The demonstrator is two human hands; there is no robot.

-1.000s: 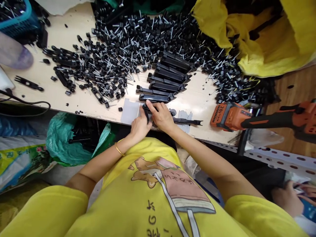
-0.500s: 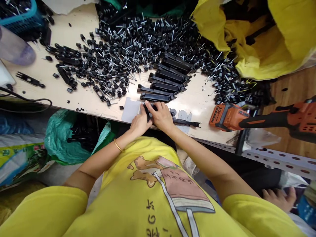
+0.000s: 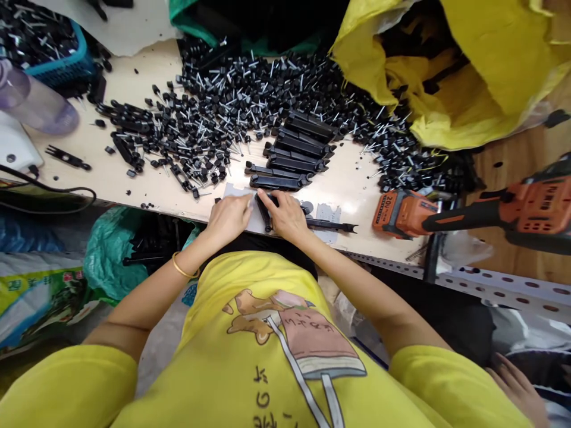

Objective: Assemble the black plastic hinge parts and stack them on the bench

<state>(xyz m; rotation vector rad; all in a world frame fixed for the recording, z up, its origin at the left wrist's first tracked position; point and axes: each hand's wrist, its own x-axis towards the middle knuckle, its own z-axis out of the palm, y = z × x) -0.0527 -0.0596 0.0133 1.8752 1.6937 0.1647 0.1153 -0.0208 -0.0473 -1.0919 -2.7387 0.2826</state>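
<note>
My right hand [image 3: 289,217] presses a black bar-like plastic part [image 3: 264,214] against the table edge, its fingers closed on it. My left hand [image 3: 229,217] is apart from that part, to its left. Its fingers are bent down at a small black knob [image 3: 217,200], mostly hidden by the fingertips. Another slim black part with a forked end [image 3: 334,225] lies right of my right hand. Beyond my hands several black folded bar assemblies [image 3: 279,181] lie in a row. A large heap of black knobs with silver pins [image 3: 250,89] spreads behind them.
An orange cordless tool [image 3: 401,214] lies at the right. A yellow sack [image 3: 499,71] stands at the back right. At the left are a blue basket [image 3: 66,65] and a clear bottle [image 3: 49,113]. A green bag [image 3: 107,249] hangs below the edge. Another person's hand [image 3: 517,386] is lower right.
My left hand has left the black part and moved left to the small knob. My right hand keeps hold of the part. The camera view has shifted slightly.
</note>
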